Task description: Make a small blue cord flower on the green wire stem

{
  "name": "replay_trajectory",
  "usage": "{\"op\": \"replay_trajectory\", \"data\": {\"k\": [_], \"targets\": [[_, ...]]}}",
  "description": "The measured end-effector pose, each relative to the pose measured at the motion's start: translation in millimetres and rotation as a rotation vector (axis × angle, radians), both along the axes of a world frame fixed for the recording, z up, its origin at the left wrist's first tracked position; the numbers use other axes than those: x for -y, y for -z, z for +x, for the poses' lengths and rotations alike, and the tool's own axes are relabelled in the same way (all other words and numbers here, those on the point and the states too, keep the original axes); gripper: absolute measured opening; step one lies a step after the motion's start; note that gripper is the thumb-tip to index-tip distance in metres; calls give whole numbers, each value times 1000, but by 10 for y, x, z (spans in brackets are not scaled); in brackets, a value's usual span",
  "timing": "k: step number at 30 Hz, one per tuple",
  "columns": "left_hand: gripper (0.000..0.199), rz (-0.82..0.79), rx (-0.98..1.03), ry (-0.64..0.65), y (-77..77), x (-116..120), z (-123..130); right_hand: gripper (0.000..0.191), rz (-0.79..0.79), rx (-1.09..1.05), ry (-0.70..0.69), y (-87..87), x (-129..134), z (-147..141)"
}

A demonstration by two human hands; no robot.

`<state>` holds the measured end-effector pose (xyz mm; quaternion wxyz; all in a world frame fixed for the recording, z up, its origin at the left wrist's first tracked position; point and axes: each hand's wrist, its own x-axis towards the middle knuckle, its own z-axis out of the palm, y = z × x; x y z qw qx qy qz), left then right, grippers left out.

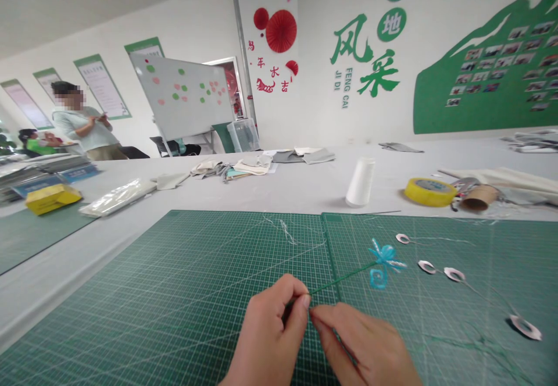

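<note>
A blue flower [386, 255] with looped and pointed petals sits at the far end of a thin green stem [344, 278]. My left hand [276, 331] pinches the near end of this stem between thumb and forefinger. Right beside it, my right hand [364, 342] has its thumb and fingertips pressed together near the stem's end; whatever lies between them is too small to make out. Both hands are above the green cutting mat [196, 275]. Several pale oval rings [454, 274] with threads lie on the mat to the right of the flower.
Green thread [483, 345] lies at the lower right. Beyond the mats are a white thread cone [361, 182], yellow tape [430, 192], a cardboard tube [478, 198] and fabric pieces [253, 166]. A yellow box [52, 198] is at the left. A person [87, 121] stands in the back left.
</note>
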<state>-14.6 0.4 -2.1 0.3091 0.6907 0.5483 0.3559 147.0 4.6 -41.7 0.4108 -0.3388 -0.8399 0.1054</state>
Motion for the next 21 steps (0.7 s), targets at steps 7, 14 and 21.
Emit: {"op": "replay_trajectory", "data": {"k": [7,14,21], "targets": [[19,170,-56,-33,34,28,22,18,42,-2,8,6,-1,14],[21,221,-93,35,13,23,6,18,122,-74,89,-101,18,44],[24,240,-180,76,-32,35,12,14,235,-36,238,-75,-12,79]]}}
